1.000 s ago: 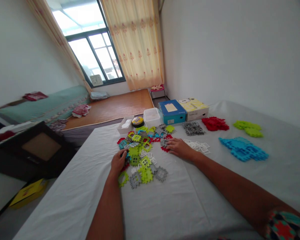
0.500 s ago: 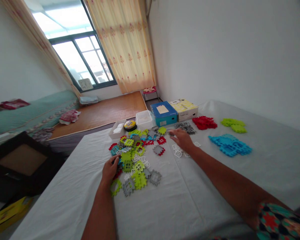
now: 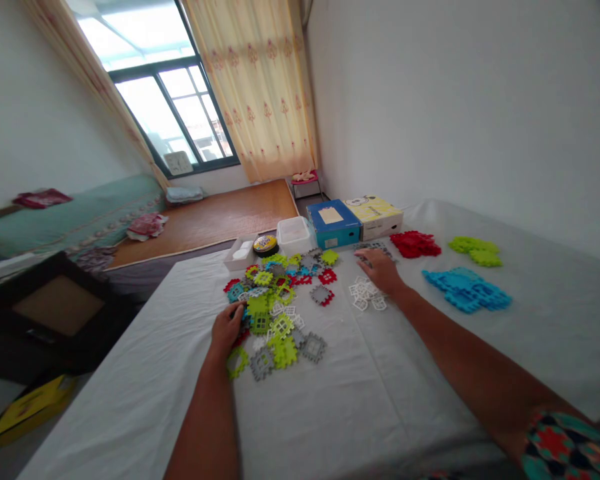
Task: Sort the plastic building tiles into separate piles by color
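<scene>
My left hand (image 3: 227, 327) is at the left edge of a mixed heap of notched plastic building tiles (image 3: 260, 303), in green, grey, red and blue. Its fingers are curled among the tiles; what they pinch, if anything, is hidden. On the right, my right hand (image 3: 381, 272) reaches over a pile of grey tiles (image 3: 386, 249), its fingers apart and touching the pile. Just below that hand lies a group of white window-like pieces (image 3: 366, 293). Loose grey tiles (image 3: 314, 347) rest at the near side of the heap.
Red tiles (image 3: 415, 245), green tiles (image 3: 475, 251) and blue tiles (image 3: 465, 289) lie in separate piles on the white cloth (image 3: 330, 420). Along the far edge stand a blue box (image 3: 334, 227), a yellow box (image 3: 375, 217), a clear container (image 3: 295, 233) and a round tin (image 3: 265, 245).
My right hand has moved right and away from me, from beside the heap to the grey pile. It held a small grey piece earlier. My left hand stays by the heap; the view shifted slightly.
</scene>
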{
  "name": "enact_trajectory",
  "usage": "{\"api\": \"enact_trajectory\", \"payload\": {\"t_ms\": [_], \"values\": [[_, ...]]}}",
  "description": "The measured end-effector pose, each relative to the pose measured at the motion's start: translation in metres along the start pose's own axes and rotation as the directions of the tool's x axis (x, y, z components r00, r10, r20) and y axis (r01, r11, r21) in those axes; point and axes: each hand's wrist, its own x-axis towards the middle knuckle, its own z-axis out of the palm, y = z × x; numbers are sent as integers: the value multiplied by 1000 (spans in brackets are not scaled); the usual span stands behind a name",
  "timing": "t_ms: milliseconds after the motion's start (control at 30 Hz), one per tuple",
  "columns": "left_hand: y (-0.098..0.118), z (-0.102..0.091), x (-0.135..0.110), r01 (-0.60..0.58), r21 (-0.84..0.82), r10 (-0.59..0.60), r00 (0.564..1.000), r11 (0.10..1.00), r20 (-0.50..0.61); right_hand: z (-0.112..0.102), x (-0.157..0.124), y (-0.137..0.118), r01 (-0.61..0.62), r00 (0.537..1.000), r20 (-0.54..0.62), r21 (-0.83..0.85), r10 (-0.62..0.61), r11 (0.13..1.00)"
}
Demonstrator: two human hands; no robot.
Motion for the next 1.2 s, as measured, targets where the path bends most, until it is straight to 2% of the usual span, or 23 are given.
{"api": "enact_trajectory", "payload": {"t_ms": [67,167,300,400,567,700,800,900,967,1067,1200], "values": [[1,0,-1,-9,4,9,1000,1000,-1,8,-5,-34,124,980,146,83,-136,989],[2,-1,-2,-23,8,23,1000,1000,-4,22,-17,-76,235,912,318,110,-258,966],[2,-1,-1,-8,2,8,1000,1000,6,37,-27,-97,308,859,406,73,-310,949],[2,-1,-1,10,-11,-10,1000,1000,5,40,-27,-96,351,846,386,116,-368,929],[4,-1,0,22,-2,-22,1000,1000,3,37,-26,-95,393,857,295,159,-423,906],[0,0,2,1,8,-1,1000,1000,3,32,-23,-93,344,897,215,210,-386,915],[-3,0,2,-17,-1,17,1000,1000,4,19,-13,-78,227,958,133,195,-255,954],[-3,1,2,-12,-5,12,1000,1000,8,-4,5,-41,19,999,35,96,-23,995],[-2,1,1,-6,-8,6,1000,1000,5,-22,20,-7,-158,987,-21,-16,158,987],[0,0,1,-1,-10,1,1000,1000,-3,-41,37,45,-367,930,-59,-198,363,909],[3,-1,1,-5,-5,5,1000,1000,3,-40,47,89,-428,891,5,-332,455,841]]}}
